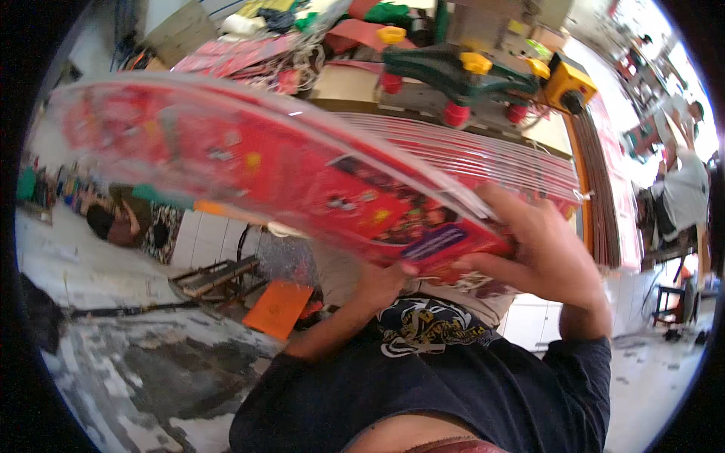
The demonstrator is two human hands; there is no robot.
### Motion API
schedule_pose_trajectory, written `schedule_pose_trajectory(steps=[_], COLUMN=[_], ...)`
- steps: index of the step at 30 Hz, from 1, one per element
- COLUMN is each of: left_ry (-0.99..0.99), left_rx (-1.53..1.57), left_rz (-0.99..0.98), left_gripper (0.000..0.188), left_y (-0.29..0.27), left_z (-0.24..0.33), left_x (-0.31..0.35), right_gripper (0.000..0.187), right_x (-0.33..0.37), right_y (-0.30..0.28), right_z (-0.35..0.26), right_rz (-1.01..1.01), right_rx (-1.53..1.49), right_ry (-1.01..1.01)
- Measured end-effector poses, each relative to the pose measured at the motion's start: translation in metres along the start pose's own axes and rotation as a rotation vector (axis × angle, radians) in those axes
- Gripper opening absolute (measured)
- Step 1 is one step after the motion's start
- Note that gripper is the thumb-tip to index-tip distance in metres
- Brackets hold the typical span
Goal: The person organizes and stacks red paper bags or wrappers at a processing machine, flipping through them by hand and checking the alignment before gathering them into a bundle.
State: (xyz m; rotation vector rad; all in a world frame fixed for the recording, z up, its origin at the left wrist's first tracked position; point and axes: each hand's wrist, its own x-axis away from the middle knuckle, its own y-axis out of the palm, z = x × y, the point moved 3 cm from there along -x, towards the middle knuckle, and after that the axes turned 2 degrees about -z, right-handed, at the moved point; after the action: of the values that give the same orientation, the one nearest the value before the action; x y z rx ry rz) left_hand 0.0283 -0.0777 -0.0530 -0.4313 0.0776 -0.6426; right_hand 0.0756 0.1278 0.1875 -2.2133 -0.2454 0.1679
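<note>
A: What did the right hand (544, 245) have?
B: A bundle of red printed plastic sheets (302, 181), gripped at its right end, thumb on the near side and fingers over the top edge.
A: And the left hand (385, 283)?
B: It was at the bundle's lower edge, in front of the dark T-shirt (430, 377). Its fingers were mostly hidden, so I couldn't tell whether it was closed.
A: Where was the bundle?
B: Held up before the person's torso, reaching far to the left, where it blurred. Just behind lay a row of red sheets with pale edges (483, 158); beyond that stood a dark green machine frame (434, 69) with yellow knobs (476, 63), beside a yellow switch box (568, 84).
</note>
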Motion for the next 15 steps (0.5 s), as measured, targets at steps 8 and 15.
schedule_pose_trajectory(steps=[8, 15], left_ry=[-0.031, 0.084], left_rx=[1.362, 1.527], left_rz=[-0.346, -0.607], left_gripper=[0.065, 0.060], left_y=[0.073, 0.097], left_z=[0.061, 0.092], left_x=[-0.027, -0.049], right_gripper=[0.048, 0.052], right_x=[0.016, 0.028], right_y=[-0.035, -0.061], right_z=[0.001, -0.008], right_rz=[-0.026, 0.000], right_rx=[0.170, 0.367], right_ry=[0.069, 0.161])
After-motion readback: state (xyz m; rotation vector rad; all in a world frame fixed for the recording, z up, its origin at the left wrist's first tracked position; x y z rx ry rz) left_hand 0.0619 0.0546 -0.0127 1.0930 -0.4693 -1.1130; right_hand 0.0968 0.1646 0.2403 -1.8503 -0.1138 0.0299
